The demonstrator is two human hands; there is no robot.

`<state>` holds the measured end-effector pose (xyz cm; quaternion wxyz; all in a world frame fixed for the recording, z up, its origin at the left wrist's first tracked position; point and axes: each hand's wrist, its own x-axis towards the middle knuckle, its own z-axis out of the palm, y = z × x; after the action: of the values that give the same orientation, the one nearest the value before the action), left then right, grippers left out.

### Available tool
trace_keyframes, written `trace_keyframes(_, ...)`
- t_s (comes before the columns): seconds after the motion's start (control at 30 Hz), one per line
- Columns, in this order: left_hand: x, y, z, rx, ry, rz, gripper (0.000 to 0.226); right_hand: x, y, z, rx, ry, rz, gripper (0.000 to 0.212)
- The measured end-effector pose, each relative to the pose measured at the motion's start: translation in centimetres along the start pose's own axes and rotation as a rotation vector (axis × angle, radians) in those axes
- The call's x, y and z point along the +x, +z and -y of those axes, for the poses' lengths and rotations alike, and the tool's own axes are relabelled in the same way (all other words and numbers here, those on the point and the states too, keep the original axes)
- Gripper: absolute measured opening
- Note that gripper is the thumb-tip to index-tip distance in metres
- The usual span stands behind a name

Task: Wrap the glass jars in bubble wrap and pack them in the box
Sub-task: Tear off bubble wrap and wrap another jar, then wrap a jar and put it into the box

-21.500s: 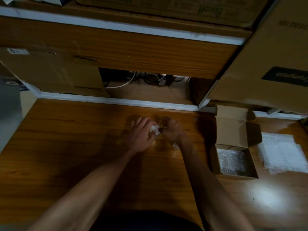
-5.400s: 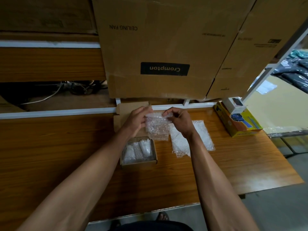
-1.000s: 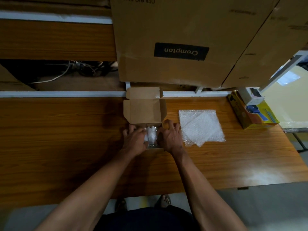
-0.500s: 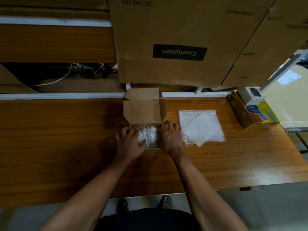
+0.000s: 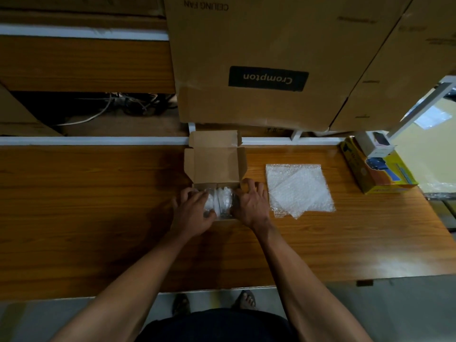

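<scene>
A small cardboard box [image 5: 215, 166] stands on the wooden table [image 5: 98, 206], with its lid open and leaning back toward the shelf. Inside the box lie the wrapped jars [image 5: 223, 201], packed side by side in bubble wrap; how many there are, I cannot tell. The left hand [image 5: 193, 213] is over the left part of the box, with its fingers bent onto the wrapped jars and the thumb touching one bundle near the front. The right hand [image 5: 250, 206] rests on the right wall of the box, its fingers spread and nearly straight, pressing on the edge. Just to the right of the box, a small stack of bubble wrap sheets [image 5: 298, 190] lies flat on the table, apart from the hands. Further right, at the corner of the table, there is a yellow box [image 5: 377, 174] with a small white box [image 5: 376, 145] on top. Behind the table stands a large carton [image 5: 259, 58] with the word "Crompton".
</scene>
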<state>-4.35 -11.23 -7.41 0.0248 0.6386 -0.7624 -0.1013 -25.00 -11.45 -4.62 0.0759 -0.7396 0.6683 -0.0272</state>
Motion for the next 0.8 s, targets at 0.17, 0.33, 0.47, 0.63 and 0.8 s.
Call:
trace_keyframes(0.17, 0.2, -0.5, -1.1, -0.081, 0.038, -0.175, 0.059, 0.3, 0.2, -1.6, 0.122, -0.012, -0.133, 0.038)
trace_keyframes(0.33, 2.6, -1.7, -6.2, -0.175, 0.134, -0.214, 0.039, 0.4, 0.1, -5.3, 0.256, 0.119, -0.271, 0.034)
trace_keyframes(0.47, 5.1, -1.4, -11.6, -0.290, 0.235, -0.182, 0.031, -0.3, 0.4, -9.6, 0.288, 0.263, -0.267, 0.033)
trace_keyframes(0.63, 8.9, 0.6, -17.2, -0.388, 0.255, 0.076, 0.036, -1.7, 1.6, -15.5, 0.302, 0.445, -0.233, 0.037)
trace_keyframes(0.8, 11.8, 3.3, -21.0, -0.422, 0.136, 0.233, 0.048, -2.6, 2.4, -18.5, 0.263, 0.482, -0.155, 0.043)
